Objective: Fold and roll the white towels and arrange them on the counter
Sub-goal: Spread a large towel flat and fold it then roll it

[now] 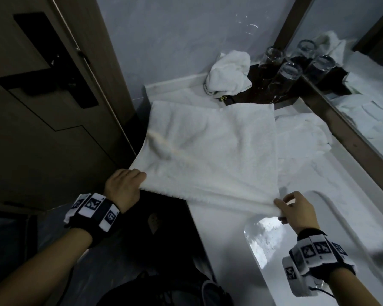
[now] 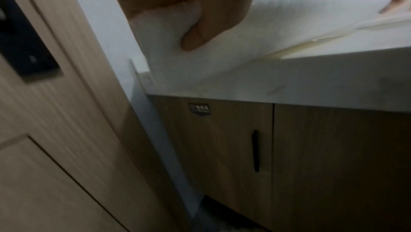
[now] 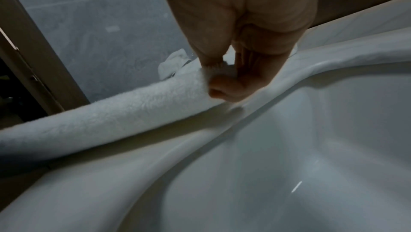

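A white towel [image 1: 210, 149] lies spread over the white counter [image 1: 221, 239], its far edge flat and its near edge lifted. My left hand [image 1: 125, 184] grips the near left corner, which hangs past the counter's left end; the left wrist view shows the thumb pressed into the towel [image 2: 278, 30]. My right hand [image 1: 293, 208] pinches the near right corner just above the sink rim; in the right wrist view thumb and finger squeeze the towel [image 3: 124, 112] edge. A crumpled white towel [image 1: 229, 72] sits at the back of the counter. More white towelling [image 1: 305, 138] lies right of the spread towel.
A sink basin [image 1: 268, 241] opens in the counter under my right wrist. Two upturned glasses [image 1: 283, 71] stand on a dark tray at the back right, beside a mirror [image 1: 367, 89]. A wooden door [image 1: 42, 85] stands close on the left. Wooden cabinet doors [image 2: 289, 148] sit below the counter.
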Available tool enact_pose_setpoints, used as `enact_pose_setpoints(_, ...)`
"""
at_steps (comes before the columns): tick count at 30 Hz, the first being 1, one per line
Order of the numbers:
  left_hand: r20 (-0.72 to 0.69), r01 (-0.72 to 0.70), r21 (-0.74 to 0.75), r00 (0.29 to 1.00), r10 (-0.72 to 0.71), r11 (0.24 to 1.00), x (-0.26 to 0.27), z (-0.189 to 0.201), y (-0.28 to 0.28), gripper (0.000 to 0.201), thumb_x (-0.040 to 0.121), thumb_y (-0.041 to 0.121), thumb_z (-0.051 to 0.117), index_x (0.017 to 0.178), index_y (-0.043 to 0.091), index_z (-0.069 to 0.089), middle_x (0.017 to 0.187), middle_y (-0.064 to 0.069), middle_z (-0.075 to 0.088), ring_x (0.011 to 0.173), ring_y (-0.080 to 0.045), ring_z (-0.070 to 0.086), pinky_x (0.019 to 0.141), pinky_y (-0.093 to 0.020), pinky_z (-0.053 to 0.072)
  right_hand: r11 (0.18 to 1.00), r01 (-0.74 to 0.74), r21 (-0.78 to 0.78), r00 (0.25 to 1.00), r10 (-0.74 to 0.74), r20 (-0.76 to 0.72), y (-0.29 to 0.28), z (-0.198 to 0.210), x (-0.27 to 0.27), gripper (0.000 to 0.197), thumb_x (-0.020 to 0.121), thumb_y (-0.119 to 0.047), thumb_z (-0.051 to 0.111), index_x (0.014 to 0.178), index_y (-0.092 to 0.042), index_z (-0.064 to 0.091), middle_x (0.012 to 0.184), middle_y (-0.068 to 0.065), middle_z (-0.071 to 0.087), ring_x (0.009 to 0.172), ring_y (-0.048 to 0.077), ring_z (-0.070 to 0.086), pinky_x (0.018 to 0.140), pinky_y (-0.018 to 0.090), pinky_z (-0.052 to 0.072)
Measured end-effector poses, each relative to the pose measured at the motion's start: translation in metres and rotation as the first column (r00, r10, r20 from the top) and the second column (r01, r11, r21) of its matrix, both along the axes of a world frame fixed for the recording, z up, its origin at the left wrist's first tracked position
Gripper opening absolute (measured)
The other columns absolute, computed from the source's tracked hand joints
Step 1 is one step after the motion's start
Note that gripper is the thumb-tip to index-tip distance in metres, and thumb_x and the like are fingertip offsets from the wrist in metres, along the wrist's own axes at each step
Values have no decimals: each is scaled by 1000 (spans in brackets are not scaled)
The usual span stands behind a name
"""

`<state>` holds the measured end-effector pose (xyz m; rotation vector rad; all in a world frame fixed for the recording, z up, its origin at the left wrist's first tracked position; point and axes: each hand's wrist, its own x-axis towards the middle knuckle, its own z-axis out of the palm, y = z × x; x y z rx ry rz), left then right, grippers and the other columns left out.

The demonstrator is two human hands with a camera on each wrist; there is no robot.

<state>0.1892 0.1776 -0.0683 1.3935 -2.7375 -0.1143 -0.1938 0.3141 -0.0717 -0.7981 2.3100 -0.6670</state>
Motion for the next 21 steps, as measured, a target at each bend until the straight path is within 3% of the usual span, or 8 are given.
enact_pose_setpoints(4,-95,-115,71,988,121,991,17,2,-7,36,71,0,41,89,-1,72,82,-15,74,78,-30,70,83,-28,41,983,-161,-91,987,162,5,5,11,-6,13,89,-20,57,77,-18,50,51,9,50,37,8,46,48,19,40)
enact_pose_setpoints(7,-200,-174,345,946,253,922,35,-1,-18,41,80,-17,47,115,0,62,115,-19,64,108,-37,58,94,-39,43,974,-218,-61,975,220,23,10,15,-10,24,89,-27,55,67,-21,59,50,3,52,53,19,52,57,27,39)
enact_pose_setpoints(9,-279,-136,402,923,263,905,36,2,-22,41,79,-23,46,112,-6,61,112,-24,63,103,-36,60,93,-34,43,972,-236,6,968,235,86,11,18,-7,15,77,-30,71,78,-19,61,63,0,59,65,24,57,63,27,41)
enact_pose_setpoints(11,-383,-85,360,894,230,929,35,4,-25,36,77,-26,47,104,-9,64,103,-26,65,97,-33,62,88,-16,42,934,-348,85,937,349,8,13,16,-2,41,60,-17,86,88,-15,57,82,-1,54,67,15,54,62,25,41)
enact_pose_setpoints(13,-459,-65,361,856,238,930,34,6,-29,33,79,-23,48,99,-5,67,95,-20,65,92,-24,62,80,2,36,906,-422,38,892,422,-164,9,13,2,40,62,-2,83,91,-7,57,85,5,47,65,7,46,64,27,42)
enact_pose_setpoints(15,-519,-112,394,792,322,912,31,8,-36,28,83,-16,48,93,3,67,91,-11,64,84,-10,61,73,5,35,905,-418,-74,877,381,-293,6,12,0,24,69,5,75,87,-4,63,83,9,45,63,10,45,63,19,37)
enact_pose_setpoints(18,-610,-144,472,658,441,869,21,12,-50,17,88,-4,50,87,10,61,83,-9,60,71,13,55,66,1,38,933,-291,-214,950,254,-184,-3,13,-11,23,73,6,71,90,-9,68,98,8,42,83,19,47,73,6,38)
enact_pose_setpoints(21,-643,-199,489,576,505,849,7,15,-68,9,93,10,47,90,14,56,80,-1,55,71,7,51,60,1,38,935,-150,-322,984,173,47,-21,17,-21,21,81,-3,67,94,-20,66,111,-2,57,98,10,53,85,13,39)
